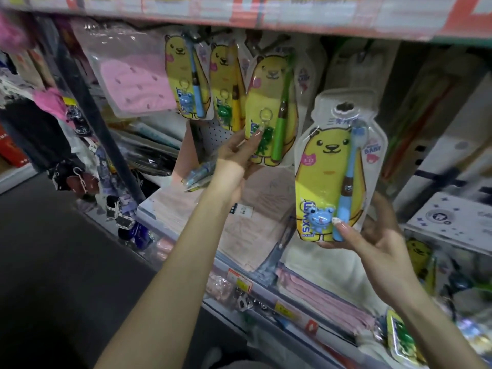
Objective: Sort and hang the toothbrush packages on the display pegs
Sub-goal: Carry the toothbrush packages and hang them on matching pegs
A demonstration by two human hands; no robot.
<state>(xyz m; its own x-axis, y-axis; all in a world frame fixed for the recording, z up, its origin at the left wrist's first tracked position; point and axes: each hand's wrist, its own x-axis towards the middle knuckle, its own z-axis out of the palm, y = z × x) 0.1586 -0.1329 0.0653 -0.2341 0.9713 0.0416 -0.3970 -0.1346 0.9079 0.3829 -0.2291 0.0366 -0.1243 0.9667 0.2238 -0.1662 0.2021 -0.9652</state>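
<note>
My right hand [372, 235] grips the bottom of a yellow bear package with a blue toothbrush [330, 177], held upright below the pegs. My left hand [237, 155] pinches the lower edge of a hanging yellow package with a green toothbrush [271, 107]. Left of it hang two more bear packages, one with a yellow brush [226, 83] and one with a blue brush [183, 78]. The pegs [266, 41] are mostly hidden behind the package tops.
A pink cloth pack [133, 81] hangs at left. Folded pink and cream towels [266, 217] fill the shelf below. More yellow packages [404, 334] lie at lower right. White boxes [452, 219] stand at right. A shelf edge [239, 14] runs overhead.
</note>
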